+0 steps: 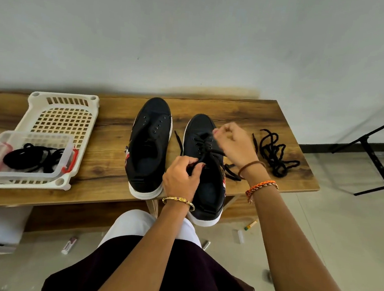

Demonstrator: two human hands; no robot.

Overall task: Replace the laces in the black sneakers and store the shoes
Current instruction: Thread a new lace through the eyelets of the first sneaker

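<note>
View from a head camera looking down at a wooden bench (105,168) against a pale wall. Two black sneakers with white soles stand side by side on the bench, toes pointing toward the wall. The unlaced sneaker (149,146) sits left of the other, its eyelets bare and its tongue open. The laced sneaker (206,181) stands just beside it on the right, its heel overhanging the near edge of the bench, with a black lace (206,146) crossing through its eyelets.

The left hand (181,177) hovers over the laced sneaker's opening, fingers curled and pinching a stretch of the black lace. The right hand (234,144) is above that sneaker's right side near the toe end, fingers bent inward; it is blurred, so whether it grips the lace cannot be told. Loose lace ends trail onto the wood on both sides of this sneaker.

Right of the laced sneaker, well apart from the hands, a tangled pile of removed black laces (275,152) lies on the bench.

Far left of the unlaced sneaker, a white perforated plastic tray (50,112) rests on the bench. Inside it, at its near end, sits a clear plastic box with red clips (56,170), holding another black lace bundle (32,157)
</note>
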